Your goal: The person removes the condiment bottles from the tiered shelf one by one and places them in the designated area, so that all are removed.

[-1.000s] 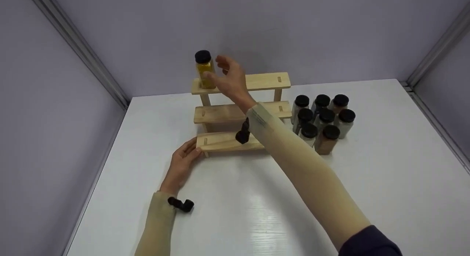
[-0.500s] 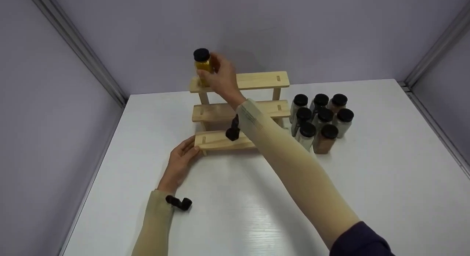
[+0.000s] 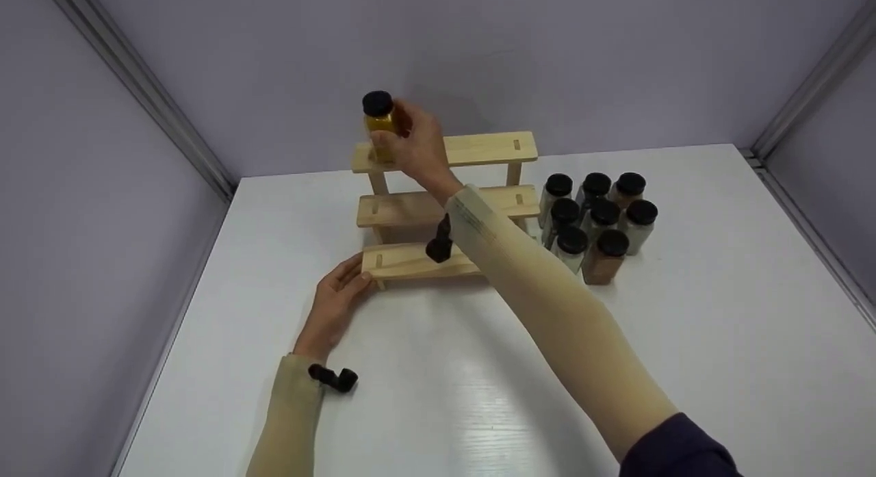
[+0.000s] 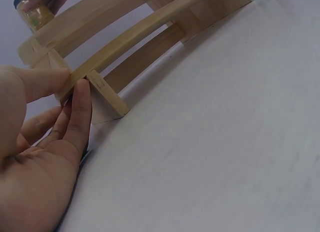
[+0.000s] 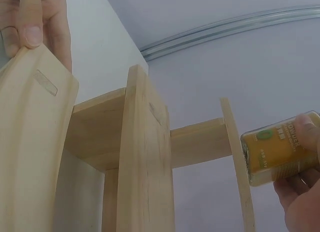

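Note:
A square glass jar of yellow powder (image 3: 380, 123) with a black lid stands upright at the left end of the top step of a three-step wooden rack (image 3: 489, 148). My right hand (image 3: 421, 145) holds this jar from its right side, thumb on the near face. In the right wrist view, the jar's base (image 5: 280, 151) sits at the top board, and a printed label shows. My left hand (image 3: 333, 302) pinches the left end of the lowest step. The left wrist view shows its thumb (image 4: 47, 83) above the board and fingers below.
Right of the rack, several black-lidded spice jars (image 3: 606, 258) stand close together on the white table (image 3: 725, 313). A grey wall (image 3: 582, 66) rises behind the rack. My right forearm (image 3: 547, 285) crosses in front of the lower steps.
My right hand was loose beside the yellow jar a second ago; it has since moved left and gripped it. The left hand keeps its place on the rack.

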Action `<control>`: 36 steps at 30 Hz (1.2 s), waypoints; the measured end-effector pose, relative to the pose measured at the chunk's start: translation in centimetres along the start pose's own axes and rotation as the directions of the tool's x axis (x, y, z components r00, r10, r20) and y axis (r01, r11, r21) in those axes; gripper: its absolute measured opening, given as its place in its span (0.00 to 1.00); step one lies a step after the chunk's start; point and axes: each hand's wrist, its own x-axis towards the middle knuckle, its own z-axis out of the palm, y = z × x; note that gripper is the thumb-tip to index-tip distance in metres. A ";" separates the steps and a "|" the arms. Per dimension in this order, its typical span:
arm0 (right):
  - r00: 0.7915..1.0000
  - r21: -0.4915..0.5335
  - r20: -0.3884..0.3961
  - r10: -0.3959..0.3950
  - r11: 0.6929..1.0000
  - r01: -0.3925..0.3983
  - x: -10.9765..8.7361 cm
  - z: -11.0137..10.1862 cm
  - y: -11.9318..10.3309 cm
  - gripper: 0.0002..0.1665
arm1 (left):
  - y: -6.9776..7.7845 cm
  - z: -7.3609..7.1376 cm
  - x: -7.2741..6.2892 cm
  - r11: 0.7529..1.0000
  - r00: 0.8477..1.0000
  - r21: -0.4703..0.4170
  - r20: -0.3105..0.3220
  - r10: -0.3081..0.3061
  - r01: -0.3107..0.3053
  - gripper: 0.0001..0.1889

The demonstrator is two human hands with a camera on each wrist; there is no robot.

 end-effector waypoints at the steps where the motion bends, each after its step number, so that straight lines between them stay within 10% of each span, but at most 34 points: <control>1: 1.000 0.005 -0.002 0.000 1.000 0.000 0.0 -0.1 0.0 0.30 | 0.0 0.0 0.1 1.000 1.000 -0.006 0.000 -0.002 0.002 0.30; 36: 0.990 0.063 0.128 -0.051 0.997 0.044 -4.1 -8.3 0.1 0.30 | 0.2 -0.6 -0.3 1.000 1.000 0.025 -0.024 -0.010 0.010 0.31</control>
